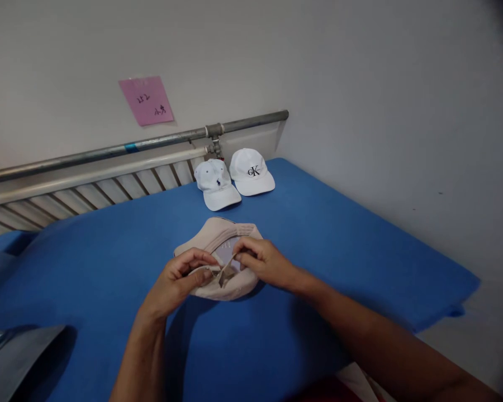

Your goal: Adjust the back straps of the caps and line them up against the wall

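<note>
A pale beige baseball cap (235, 291) lies upside down on the blue table cover, its brim pointing to the back left and its inside facing up. At the cap's near rim, my left hand (180, 279) pinches the back edge close to the strap's fastening. The strap end (226, 269) stands up from the rim, held between the thumb and fingers of my right hand (264, 261). Both hands are closed and close together. My fingers partly hide the fastening.
Two white caps, one with a small dark logo (218, 183) and one with black letters (254, 171), sit behind. A radiator (88, 192) and pipe (159, 141) run along the wall. A grey bag (20, 357) lies at the near left; a pink note (146, 101) hangs above.
</note>
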`<state>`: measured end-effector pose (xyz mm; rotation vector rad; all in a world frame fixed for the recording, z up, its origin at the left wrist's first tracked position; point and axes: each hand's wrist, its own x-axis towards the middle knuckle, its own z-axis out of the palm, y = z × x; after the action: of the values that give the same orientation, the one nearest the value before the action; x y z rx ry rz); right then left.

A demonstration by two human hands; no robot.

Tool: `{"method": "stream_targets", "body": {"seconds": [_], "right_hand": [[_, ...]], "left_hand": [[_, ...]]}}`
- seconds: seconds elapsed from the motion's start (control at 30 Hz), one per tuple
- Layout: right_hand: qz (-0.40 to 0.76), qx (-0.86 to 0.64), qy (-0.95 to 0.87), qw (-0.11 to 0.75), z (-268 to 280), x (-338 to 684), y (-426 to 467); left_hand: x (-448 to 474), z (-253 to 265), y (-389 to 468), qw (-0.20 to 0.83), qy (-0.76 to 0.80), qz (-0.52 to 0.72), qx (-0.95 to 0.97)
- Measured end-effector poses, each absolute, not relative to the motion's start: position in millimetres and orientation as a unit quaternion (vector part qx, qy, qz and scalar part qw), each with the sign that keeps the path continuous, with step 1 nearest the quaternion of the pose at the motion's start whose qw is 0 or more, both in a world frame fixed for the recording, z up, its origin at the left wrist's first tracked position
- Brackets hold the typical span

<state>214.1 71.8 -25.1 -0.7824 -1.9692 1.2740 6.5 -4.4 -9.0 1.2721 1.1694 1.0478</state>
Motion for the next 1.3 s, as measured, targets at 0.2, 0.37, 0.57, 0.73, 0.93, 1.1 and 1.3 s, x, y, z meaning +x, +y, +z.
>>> {"method": "stream_targets", "body": {"seconds": [0.2,0.37,0.57,0.73,0.93,1.1,1.3], "right_hand": [[0.61,-0.351,-0.552,0.448,-30.4,218.6,86.5],[0.655,-0.296,-0.473,0.509,-28.8,221.8,90.8],[0.657,-0.271,-0.434,0.554,-25.2,225.8,93.6],[0.62,-0.301,-0.409,0.598,-16.8,236.2,102.6],[0.643,-0.422,-0.207,0.604,-8.4,247.0,127.6],[0.656,-0.466,-0.2,0.558,-2.3,235.8,124.7],[0.654,-0.473,-0.242,0.538,-5.0,226.5,119.2]], "left_hand": [[-9.2,-17.3,1.3,0.42,0.493,0.559,0.517],[-33.2,-40.7,20.4,0.236,0.612,0.558,0.508],[-31.5,-53.2,32.9,0.407,0.56,0.649,0.315],[-23.2,-41.9,22.2,0.416,0.552,0.647,0.32],[-45.9,-34.7,-16.2,0.32,0.563,0.7,0.3],[-97.3,-25.2,-57.0,0.233,0.52,0.798,0.196],[-169.9,-11.1,-90.9,0.173,0.489,0.855,-0.01]]}}
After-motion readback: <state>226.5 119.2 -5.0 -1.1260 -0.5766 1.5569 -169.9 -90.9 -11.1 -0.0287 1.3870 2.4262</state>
